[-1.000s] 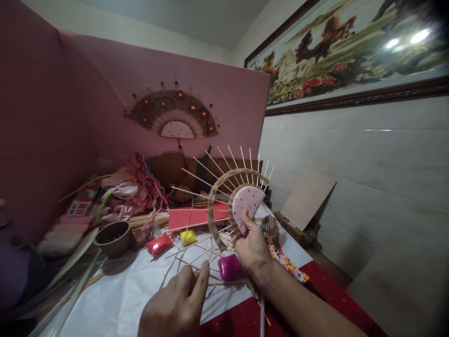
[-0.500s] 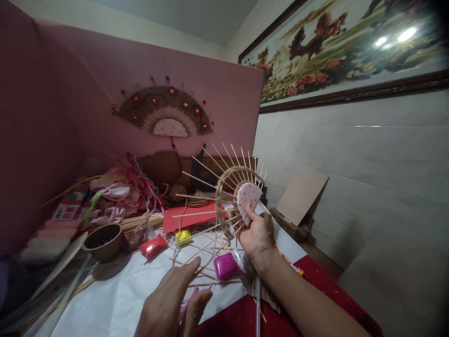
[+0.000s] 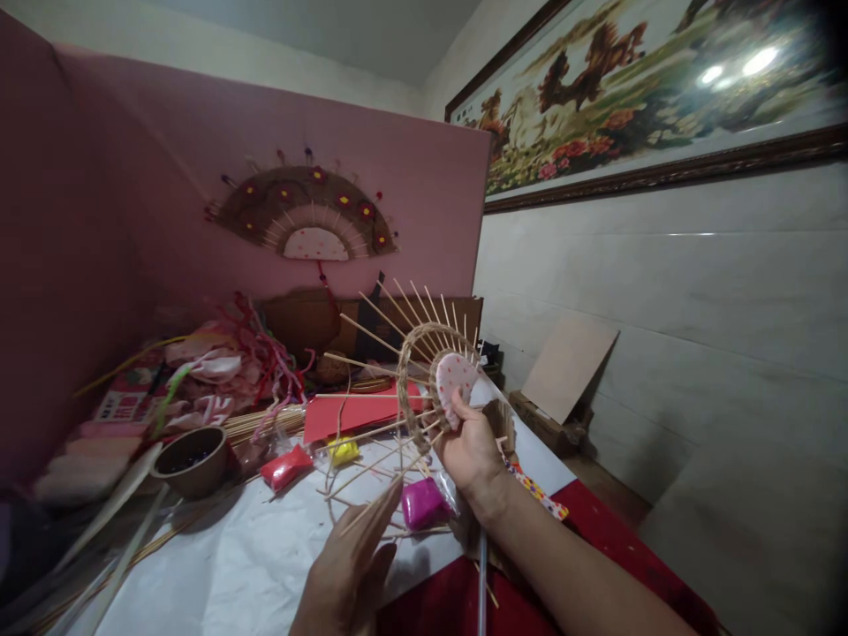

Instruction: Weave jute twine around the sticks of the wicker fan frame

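My right hand (image 3: 472, 455) grips a half-made fan by its half-round base (image 3: 456, 380), covered in white cloth with red dots, thumb on the front. Thin wooden sticks (image 3: 371, 316) spread from the base. Braided twine (image 3: 405, 367) is woven across them in an arc. My left hand (image 3: 351, 561) is below the lowest sticks, fingers stretched out and close together, thumb apart; a stick end lies against them. Whether it touches the loose twine strand (image 3: 341, 415) I cannot tell. A packet of purple clay (image 3: 422, 503) lies between the hands on white paper (image 3: 218, 565).
A finished fan (image 3: 311, 203) hangs on the pink panel. Red clay (image 3: 286, 468), yellow clay (image 3: 343, 452), red card (image 3: 361, 413) and a brown bowl (image 3: 192, 464) of dark beads lie on the table. Left are cloth and ribbons (image 3: 218, 353). A cardboard sheet (image 3: 573, 364) leans at right.
My left hand has moved up and right to the lower sticks, its fingers drawing closer together. The half-made fan in my right hand has shifted slightly left and down.
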The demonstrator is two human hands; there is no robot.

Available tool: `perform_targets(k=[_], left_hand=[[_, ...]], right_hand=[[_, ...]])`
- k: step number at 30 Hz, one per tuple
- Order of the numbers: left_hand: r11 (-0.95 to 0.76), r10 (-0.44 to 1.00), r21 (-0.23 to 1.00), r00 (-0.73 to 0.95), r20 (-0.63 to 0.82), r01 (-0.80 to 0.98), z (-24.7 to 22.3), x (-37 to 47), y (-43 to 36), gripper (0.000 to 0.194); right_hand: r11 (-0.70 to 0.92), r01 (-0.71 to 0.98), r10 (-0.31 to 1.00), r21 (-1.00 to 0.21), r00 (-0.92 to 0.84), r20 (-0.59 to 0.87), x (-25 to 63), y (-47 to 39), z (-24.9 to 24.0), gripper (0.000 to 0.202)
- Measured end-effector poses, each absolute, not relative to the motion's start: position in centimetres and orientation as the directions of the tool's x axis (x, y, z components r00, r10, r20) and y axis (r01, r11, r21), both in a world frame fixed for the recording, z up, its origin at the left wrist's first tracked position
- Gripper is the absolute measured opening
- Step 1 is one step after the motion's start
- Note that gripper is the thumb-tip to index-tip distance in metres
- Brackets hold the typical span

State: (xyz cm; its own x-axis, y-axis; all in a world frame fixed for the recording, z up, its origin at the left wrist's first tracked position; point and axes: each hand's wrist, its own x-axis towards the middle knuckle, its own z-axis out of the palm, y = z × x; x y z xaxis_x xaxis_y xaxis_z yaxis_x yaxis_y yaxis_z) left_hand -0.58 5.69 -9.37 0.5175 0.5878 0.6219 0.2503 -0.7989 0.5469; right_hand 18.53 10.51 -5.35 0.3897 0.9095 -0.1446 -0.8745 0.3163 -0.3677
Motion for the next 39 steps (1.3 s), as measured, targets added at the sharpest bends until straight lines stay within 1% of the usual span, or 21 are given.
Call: perform_targets(k=[1, 2, 4, 6, 8, 12, 16, 19, 21, 23, 26, 28, 31, 33, 35, 37, 39], left_hand=[[-0.827, 0.552, 0.503, 0.533, 0.641, 0.251, -9.8, -0.4, 5.9, 0.048], [-0.838, 0.536, 0.489, 0.535, 0.653, 0.243, -10.2, -0.3, 6.1, 0.048], [-0.806, 0.578, 0.539, 0.523, 0.626, 0.245, -10.8, 0.1, 6.0, 0.048], [-0.736, 0.661, 0.627, 0.474, 0.582, 0.255, -11.0, 0.3, 5.6, 0.047], [-0.68, 0.719, 0.686, 0.42, 0.554, 0.258, -11.1, 0.5, 5.2, 0.046], [-0.651, 0.744, 0.717, 0.394, 0.539, 0.25, -10.8, 0.6, 4.9, 0.042], [-0.616, 0.775, 0.723, 0.403, 0.487, 0.312, -10.8, 0.6, 5.0, 0.042], [-0.576, 0.806, 0.745, 0.384, 0.45, 0.336, -10.7, 0.6, 4.9, 0.042], [-0.543, 0.826, 0.779, 0.37, 0.426, 0.314, -10.6, 0.5, 4.8, 0.042], [-0.478, 0.855, 0.836, 0.36, 0.373, 0.269, -10.4, 0.5, 4.7, 0.04], [-0.349, 0.885, 0.921, 0.384, 0.264, 0.173, -10.1, 0.6, 4.7, 0.029], [-0.31, 0.884, 0.942, 0.405, 0.234, 0.13, -9.8, 0.6, 4.7, 0.023], [-0.314, 0.877, 0.943, 0.415, 0.243, 0.112, -9.3, 0.6, 4.6, 0.022], [-0.358, 0.859, 0.926, 0.43, 0.277, 0.119, -8.9, 0.6, 4.4, 0.021], [-0.395, 0.85, 0.909, 0.428, 0.307, 0.133, -8.5, 0.5, 4.3, 0.021], [-0.391, 0.87, 0.91, 0.378, 0.316, 0.139, -8.1, 0.5, 4.2, 0.022], [-0.371, 0.894, 0.918, 0.318, 0.315, 0.136, -8.0, 0.4, 4.2, 0.025]], right_hand=[[0.309, -0.882, 0.916, -0.356, 0.377, -0.138, 18.3, 10.5, -5.4, 0.006], [0.303, -0.89, 0.921, -0.341, 0.365, -0.136, 18.0, 10.4, -5.4, 0.005], [0.29, -0.907, 0.928, -0.304, 0.344, -0.142, 17.5, 10.3, -5.5, 0.005], [0.274, -0.919, 0.934, -0.282, 0.325, -0.151, 17.1, 10.2, -5.5, 0.007], [0.261, -0.926, 0.935, -0.273, 0.312, -0.166, 16.8, 10.0, -5.3, 0.009], [0.273, -0.93, 0.919, -0.247, 0.328, -0.218, 16.5, 9.7, -4.9, 0.012], [0.284, -0.927, 0.922, -0.244, 0.334, -0.198, 16.4, 9.7, -5.1, 0.014], [0.293, -0.919, 0.931, -0.262, 0.337, -0.139, 16.3, 9.6, -5.5, 0.013], [0.298, -0.912, 0.935, -0.282, 0.339, -0.108, 16.1, 9.5, -5.6, 0.015], [0.3, -0.903, 0.931, -0.307, 0.347, -0.11, 16.0, 9.3, -5.5, 0.018], [0.313, -0.882, 0.915, -0.351, 0.38, -0.138, 15.8, 9.1, -5.2, 0.026], [0.318, -0.874, 0.912, -0.368, 0.388, -0.132, 15.7, 8.9, -5.0, 0.029], [0.316, -0.872, 0.921, -0.373, 0.376, -0.101, 15.6, 8.7, -5.1, 0.028], [0.317, -0.867, 0.923, -0.383, 0.375, -0.085, 15.5, 8.6, -5.2, 0.028], [0.342, -0.851, 0.919, -0.397, 0.391, -0.046, 15.4, 8.4, -5.4, 0.032], [0.379, -0.822, 0.911, -0.425, 0.411, 0.016, 15.2, 8.1, -5.5, 0.036], [0.408, -0.775, 0.9, -0.483, 0.431, 0.07, 14.9, 7.7, -5.6, 0.035]])
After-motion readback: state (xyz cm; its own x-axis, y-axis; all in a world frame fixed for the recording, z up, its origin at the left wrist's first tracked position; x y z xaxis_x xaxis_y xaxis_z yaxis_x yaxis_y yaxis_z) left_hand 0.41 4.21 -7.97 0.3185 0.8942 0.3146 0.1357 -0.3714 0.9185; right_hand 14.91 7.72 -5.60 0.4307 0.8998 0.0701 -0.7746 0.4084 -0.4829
